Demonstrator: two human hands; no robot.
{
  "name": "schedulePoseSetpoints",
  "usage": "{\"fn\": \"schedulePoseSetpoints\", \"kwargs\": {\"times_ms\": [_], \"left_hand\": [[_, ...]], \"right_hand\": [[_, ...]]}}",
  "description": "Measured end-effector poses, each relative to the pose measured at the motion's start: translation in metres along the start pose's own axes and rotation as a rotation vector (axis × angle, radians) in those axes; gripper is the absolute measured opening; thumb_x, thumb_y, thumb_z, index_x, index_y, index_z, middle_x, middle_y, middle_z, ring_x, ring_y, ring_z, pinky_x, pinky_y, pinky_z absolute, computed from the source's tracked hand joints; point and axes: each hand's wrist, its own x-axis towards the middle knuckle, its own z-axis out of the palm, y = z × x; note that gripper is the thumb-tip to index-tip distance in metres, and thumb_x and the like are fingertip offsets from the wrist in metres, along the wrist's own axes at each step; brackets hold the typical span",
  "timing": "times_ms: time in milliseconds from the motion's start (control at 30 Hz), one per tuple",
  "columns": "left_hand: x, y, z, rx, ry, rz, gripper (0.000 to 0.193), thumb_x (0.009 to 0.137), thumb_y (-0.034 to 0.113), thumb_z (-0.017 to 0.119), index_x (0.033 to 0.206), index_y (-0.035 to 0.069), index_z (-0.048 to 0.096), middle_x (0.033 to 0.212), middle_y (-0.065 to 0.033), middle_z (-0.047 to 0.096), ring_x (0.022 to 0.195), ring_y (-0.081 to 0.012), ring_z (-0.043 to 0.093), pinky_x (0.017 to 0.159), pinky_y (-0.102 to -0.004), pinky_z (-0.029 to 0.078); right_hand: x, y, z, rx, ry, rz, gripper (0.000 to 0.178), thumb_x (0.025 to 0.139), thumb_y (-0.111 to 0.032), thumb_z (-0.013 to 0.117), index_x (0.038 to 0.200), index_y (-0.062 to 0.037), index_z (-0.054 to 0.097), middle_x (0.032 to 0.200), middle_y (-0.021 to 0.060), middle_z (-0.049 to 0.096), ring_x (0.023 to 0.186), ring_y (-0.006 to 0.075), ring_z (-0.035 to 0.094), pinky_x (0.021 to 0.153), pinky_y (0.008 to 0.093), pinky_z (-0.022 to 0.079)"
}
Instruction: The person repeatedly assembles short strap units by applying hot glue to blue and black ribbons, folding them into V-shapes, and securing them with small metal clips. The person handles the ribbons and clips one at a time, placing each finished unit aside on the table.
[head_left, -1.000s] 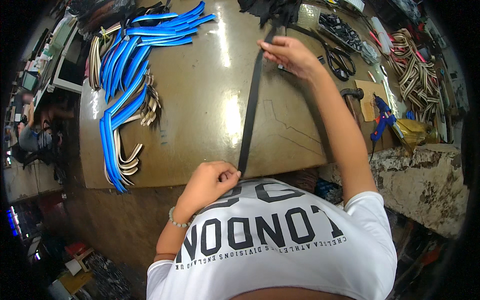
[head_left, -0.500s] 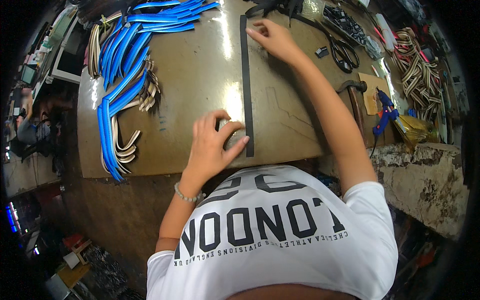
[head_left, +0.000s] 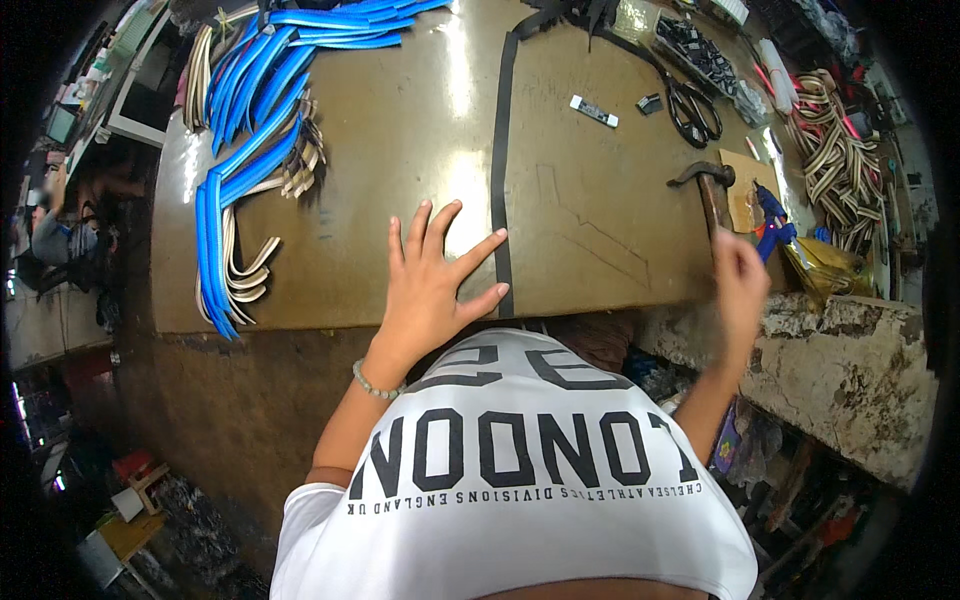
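Note:
A long flat black strap [head_left: 501, 160] runs from the far side of the brown table to its near edge. My left hand [head_left: 430, 270] lies open with fingers spread, its thumb and index fingertip on or right beside the strap's near part. At the right, my right hand [head_left: 740, 285] is over the lower end of the handle of a hammer [head_left: 708, 200]. Its fingers look bent and are slightly blurred; whether they grip the handle does not show. A small white and black block [head_left: 594, 111] lies right of the strap, near a small black piece [head_left: 650, 104].
Blue straps [head_left: 270, 85] and cream straps [head_left: 250, 280] lie at the left. Black scissors [head_left: 692, 110], a tray of small black parts [head_left: 692, 50] and more black straps [head_left: 575, 15] lie at the far right. A blue glue gun [head_left: 772, 225] rests beside striped straps [head_left: 840, 170].
My right hand has come from the strap's far end down to the hammer handle, uncovering the white and black block. My left hand's curled fingers have spread flat.

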Motion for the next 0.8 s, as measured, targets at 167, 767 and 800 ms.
{"fn": "schedulePoseSetpoints", "kwargs": {"times_ms": [167,767,800], "left_hand": [[0.001,0.000,0.000,0.004,0.002,0.000,0.054,0.082,0.050,0.070,0.133,0.035,0.060,0.148,-0.0145,0.037,0.141,-0.0403,0.025,0.115,-0.0635,0.013],[0.002,-0.003,0.000,-0.080,0.034,-0.034,0.056,0.076,0.046,0.074,0.130,0.036,0.062,0.146,-0.0136,0.041,0.140,-0.0406,0.028,0.114,-0.0640,0.014],[0.001,-0.003,0.000,-0.076,0.032,-0.029,0.056,0.076,0.046,0.074,0.130,0.036,0.062,0.146,-0.0140,0.040,0.140,-0.0409,0.028,0.114,-0.0640,0.014]], "right_hand": [[0.077,-0.086,0.160,0.120,-0.496,-0.401,0.036,0.098,-0.029,0.061,0.113,0.0038,0.064,0.074,0.0062,0.065,0.061,0.0105,0.062,0.058,0.0255,0.048],[0.158,-0.124,0.254,-0.486,-0.349,-0.776,0.033,0.090,-0.026,0.065,0.115,-0.0052,0.069,0.112,0.0148,0.068,0.099,0.0349,0.065,0.088,0.0397,0.051],[0.144,-0.120,0.254,-0.540,-0.320,-0.926,0.033,0.093,-0.026,0.062,0.120,-0.0073,0.068,0.126,0.0132,0.064,0.109,0.0355,0.061,0.095,0.0412,0.048]]}}
